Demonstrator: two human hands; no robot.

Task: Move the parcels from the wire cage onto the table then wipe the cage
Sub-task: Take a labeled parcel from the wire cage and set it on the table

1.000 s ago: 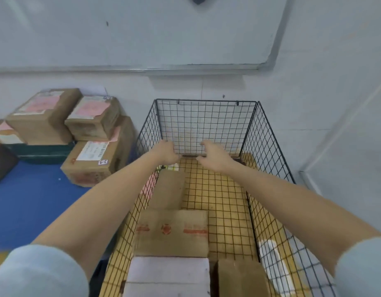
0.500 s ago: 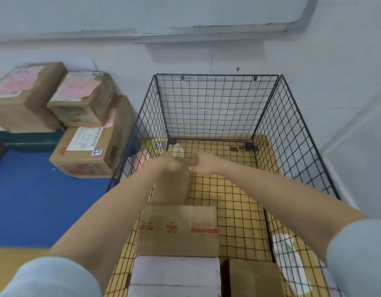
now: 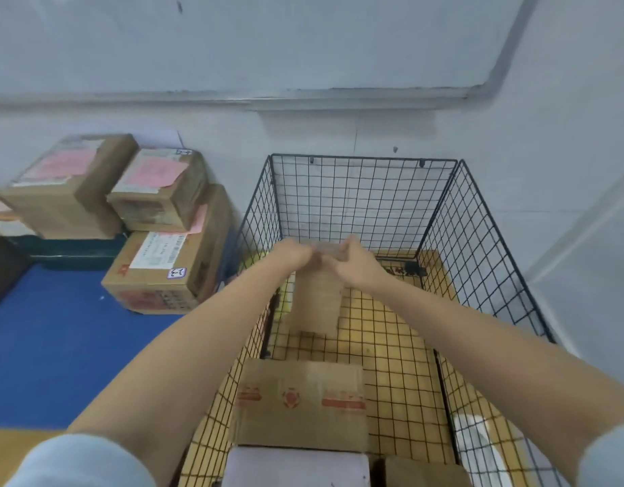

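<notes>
The wire cage (image 3: 366, 198) fills the view from centre down to 5 o'clock. Its far half is now bare mesh, because the last thing lying there has come off the floor. The blue table (image 3: 50, 346) at 9 o'clock already carries stacked parcels (image 3: 155, 272) at its far edge, beside the cage's left wall. That looks like where this load goes next, probably a swing toward 10 o'clock over the left wall. Three boxes remain at the cage's 6 o'clock end: a red-printed carton (image 3: 300, 402), a pale box (image 3: 296, 465) below it and a brown box (image 3: 419, 472) at 5 o'clock, so unloading is about half done and wiping is some way off. The slim parcel (image 3: 315, 304) hangs tilted above the mesh near the cage's left wall, top end raised and lower end clear of the floor or just off it. A second ago it lay flat while both hands reached for its far end, and half a second ago they had closed on it low in the cage. The left hand (image 3: 293, 253) and right hand (image 3: 356, 265) now meet at that raised end with fingers wrapped round it, though motion blur hides the exact grip.
</notes>
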